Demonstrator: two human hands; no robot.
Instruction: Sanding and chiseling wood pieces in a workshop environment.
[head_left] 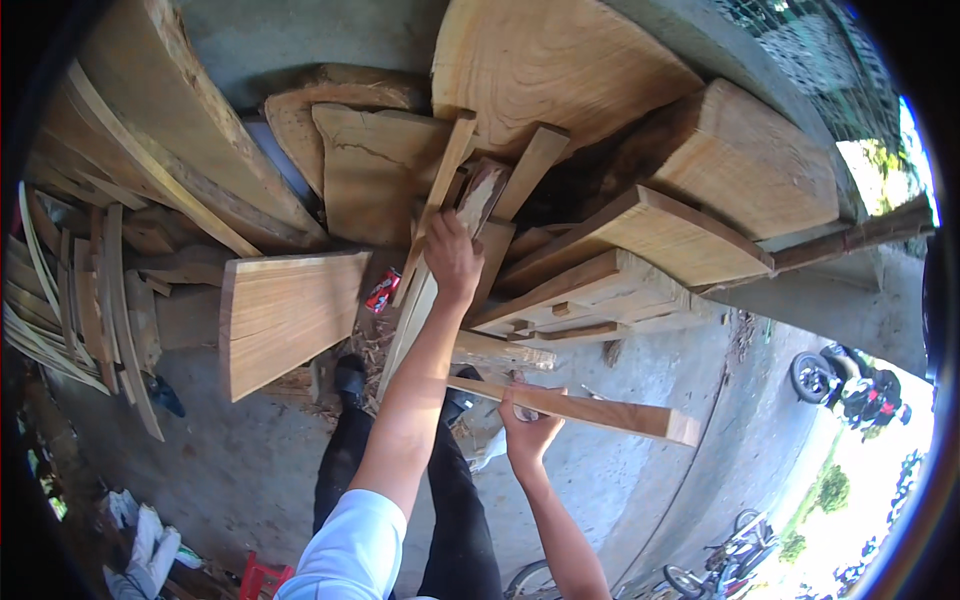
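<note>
My left hand reaches up to a leaning stack of lumber, its fingers closed at a narrow plank with a rough bark edge. Next to that plank stand a thin wooden strip and a short flat board. Lower and to the right, my right hand is closed round a long wooden board, held tilted with its cut end pointing right. Part of its near end is hidden near my leg.
A broad board stands at left, beside a red can among wood shavings. Large slabs lean on the wall, with a thick block to the right. More boards jut out below it. Motorbikes stand at far right.
</note>
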